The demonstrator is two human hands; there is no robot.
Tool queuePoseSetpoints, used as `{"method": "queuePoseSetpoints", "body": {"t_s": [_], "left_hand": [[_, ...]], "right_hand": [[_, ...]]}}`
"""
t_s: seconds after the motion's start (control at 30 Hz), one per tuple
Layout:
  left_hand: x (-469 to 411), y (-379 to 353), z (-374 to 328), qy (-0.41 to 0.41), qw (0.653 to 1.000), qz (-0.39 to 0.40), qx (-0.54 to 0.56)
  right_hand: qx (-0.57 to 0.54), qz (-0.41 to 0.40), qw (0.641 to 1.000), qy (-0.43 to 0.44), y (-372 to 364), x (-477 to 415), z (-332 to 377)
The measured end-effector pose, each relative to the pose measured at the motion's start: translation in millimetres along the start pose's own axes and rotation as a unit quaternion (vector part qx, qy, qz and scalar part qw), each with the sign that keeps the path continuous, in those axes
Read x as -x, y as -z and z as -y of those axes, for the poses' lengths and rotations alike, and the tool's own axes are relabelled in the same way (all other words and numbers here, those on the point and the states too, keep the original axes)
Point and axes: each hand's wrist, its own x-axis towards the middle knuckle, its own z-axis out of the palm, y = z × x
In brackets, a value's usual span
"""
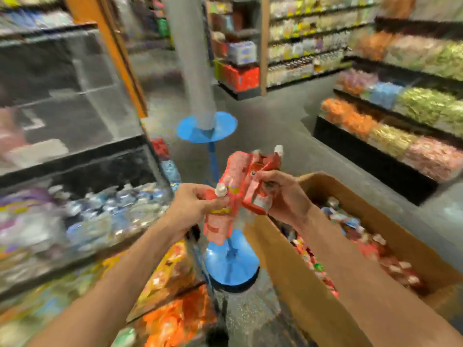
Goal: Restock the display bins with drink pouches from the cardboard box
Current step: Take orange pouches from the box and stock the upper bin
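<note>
Forearms nearest. Left hand point(191, 207) fingers curl round red drink pouches point(234, 171); right hand point(285, 196) pinches second pouch point(263, 194), mid-air between cardboard box point(283, 279) and display bins point(100, 216). I reckon soft, light, slick film: grip mid-body, not spout.

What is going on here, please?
A person holds red drink pouches in both hands: the left hand grips some, the right hand grips others. The open cardboard box on the right holds many more pouches. The display bins on the left hold other packets; blur hides their details.
</note>
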Motion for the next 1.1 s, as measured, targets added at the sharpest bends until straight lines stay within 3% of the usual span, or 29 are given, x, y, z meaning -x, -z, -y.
{"method": "queuePoseSetpoints", "body": {"t_s": [0.2,0.4,0.5,0.6,0.7,0.8,0.97,1.1], "left_hand": [[98.5,132.6,-8.6,0.003,0.994,-0.100,-0.040],[214.4,263.6,-11.7,-0.019,0.984,-0.173,-0.036],[253.7,319.4,-21.5,-0.082,0.963,-0.257,-0.014],[268.2,371.0,-35.8,-0.116,0.921,-0.360,0.092],[262.8,404.8,-46.9,-0.123,0.900,-0.397,0.134],[251.3,424.3,-53.8,-0.124,0.873,-0.467,0.062],[237.9,454.9,-61.4,-0.117,0.774,-0.615,-0.095],[229.4,475.1,-76.1,-0.142,0.778,-0.589,-0.169]], "right_hand": [[0.050,0.147,0.986,-0.054,-128.5,-49.1,-80.8],[0.077,0.169,0.973,-0.136,-280.8,-86.1,-175.8],[0.063,0.201,0.969,-0.129,-337.0,-99.0,-212.7],[0.083,0.218,0.964,-0.130,-380.5,-106.3,-248.6],[0.123,0.215,0.959,-0.140,-418.7,-110.7,-277.2],[0.138,0.235,0.948,-0.166,-448.9,-118.5,-290.3],[0.107,0.231,0.950,-0.179,-480.1,-144.9,-293.4],[0.106,0.221,0.955,-0.168,-502.7,-173.5,-289.3]]}}
